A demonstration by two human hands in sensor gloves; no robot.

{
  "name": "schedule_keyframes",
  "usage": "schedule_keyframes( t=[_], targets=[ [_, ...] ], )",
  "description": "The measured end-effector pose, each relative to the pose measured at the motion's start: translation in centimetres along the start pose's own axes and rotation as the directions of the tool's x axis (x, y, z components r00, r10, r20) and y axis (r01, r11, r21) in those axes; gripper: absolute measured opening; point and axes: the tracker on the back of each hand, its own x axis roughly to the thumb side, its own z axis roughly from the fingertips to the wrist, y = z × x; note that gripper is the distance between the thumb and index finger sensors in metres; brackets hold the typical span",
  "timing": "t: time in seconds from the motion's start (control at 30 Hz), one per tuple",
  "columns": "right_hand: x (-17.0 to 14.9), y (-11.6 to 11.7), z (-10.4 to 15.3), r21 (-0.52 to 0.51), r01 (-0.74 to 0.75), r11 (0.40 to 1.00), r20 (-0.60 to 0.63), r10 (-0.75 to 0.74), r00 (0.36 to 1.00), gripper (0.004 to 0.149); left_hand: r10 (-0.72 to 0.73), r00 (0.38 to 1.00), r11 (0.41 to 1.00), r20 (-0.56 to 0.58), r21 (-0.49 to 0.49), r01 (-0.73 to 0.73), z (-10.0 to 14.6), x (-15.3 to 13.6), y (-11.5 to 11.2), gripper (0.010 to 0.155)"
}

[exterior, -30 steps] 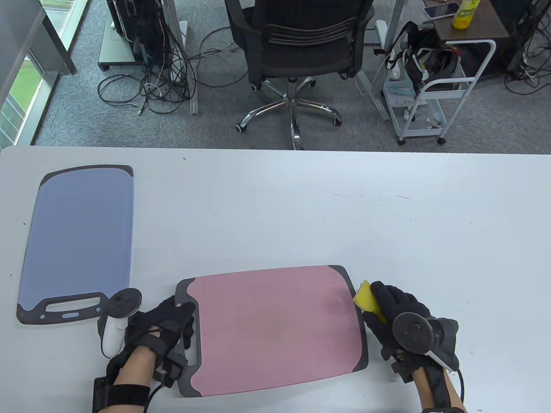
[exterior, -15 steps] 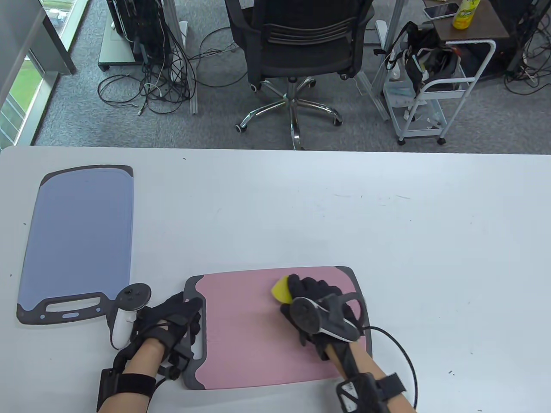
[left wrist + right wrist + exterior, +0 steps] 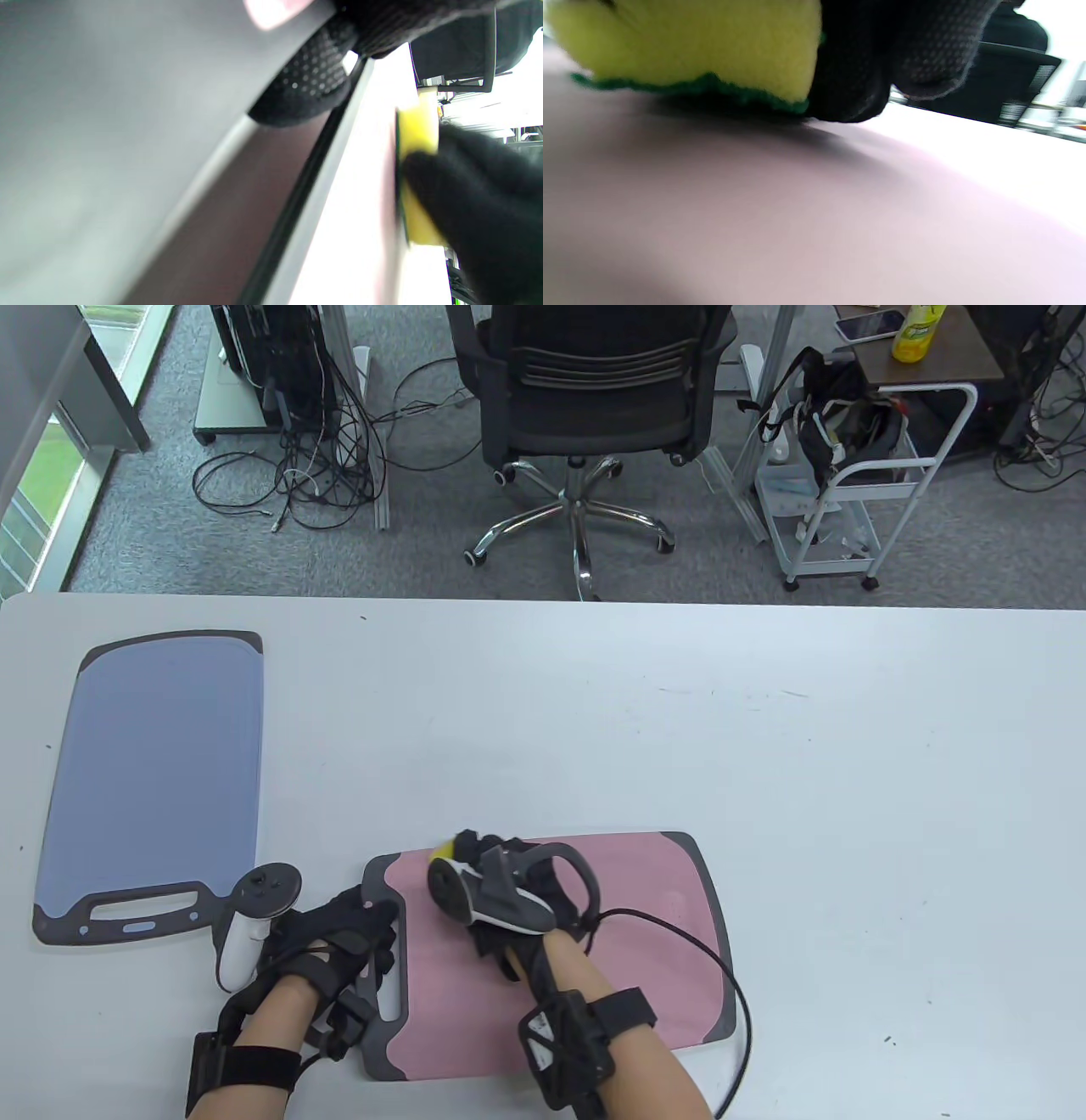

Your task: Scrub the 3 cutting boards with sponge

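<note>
nearest the person, the left hand (image 3: 327, 954) lies over the grey handle end of the pink cutting board (image 3: 645, 933), fingers curled at the handle slot and pinning it to the white table (image 3: 764, 746). if that hold slackens, a hard stroke could skid or spin the board – it lies loose on a smooth top.

just beyond, the right hand (image 3: 509, 891) grips the yellow sponge (image 3: 683, 46), fingers wrapped over its top, green scouring face pressed flat on the board near its far-left corner. so close to the rim, a stroke could run off the edge or bump the left fingers.

farther off at the left lies the blue cutting board (image 3: 157, 763), nothing touching it. only 2 boards show – a 3rd is not in view, so it could get missed.
</note>
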Motion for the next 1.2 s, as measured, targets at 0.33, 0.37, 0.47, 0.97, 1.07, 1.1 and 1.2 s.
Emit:
schedule_keyframes(
  t=[0.33,0.37,0.47,0.97,1.07,1.1,1.2],
  targets=[
    [-19.8,5.8,9.8,-0.025,0.174,0.984,-0.431,-0.168,0.886,0.068,-0.030,0.999,0.999,-0.043,0.016,0.031,-0.4,0.8,-0.2,0.053],
    [-19.0,5.6,9.5,-0.014,0.171,0.985,-0.407,-0.162,0.899,0.069,-0.053,0.997,0.998,-0.053,0.041,0.055,-0.4,1.1,-0.4,0.053],
    [-15.1,4.5,7.9,0.023,-0.001,1.000,-0.315,0.008,0.949,0.069,-0.081,0.992,0.993,-0.092,0.077,0.088,-0.4,1.5,-0.5,0.054],
    [4.4,-0.2,4.8,-0.048,0.098,0.994,0.189,-0.087,0.978,0.066,0.003,0.999,0.998,-0.034,0.065,-0.001,-0.4,0.8,-0.5,0.055],
    [-2.3,1.0,6.0,-0.035,0.009,0.999,0.052,-0.007,0.999,0.066,0.009,1.000,0.998,-0.025,0.069,-0.007,-0.4,0.7,-0.5,0.055],
    [-4.9,1.4,6.7,-0.023,0.004,1.000,-0.013,-0.004,1.000,0.066,0.013,1.000,0.997,-0.020,0.072,-0.012,-0.4,0.7,-0.6,0.056],
    [-13.8,3.5,9.8,0.058,0.054,0.997,-0.276,-0.036,0.960,0.066,0.011,1.000,0.997,-0.022,0.073,-0.009,-0.4,0.7,-0.6,0.056]
  ],
)
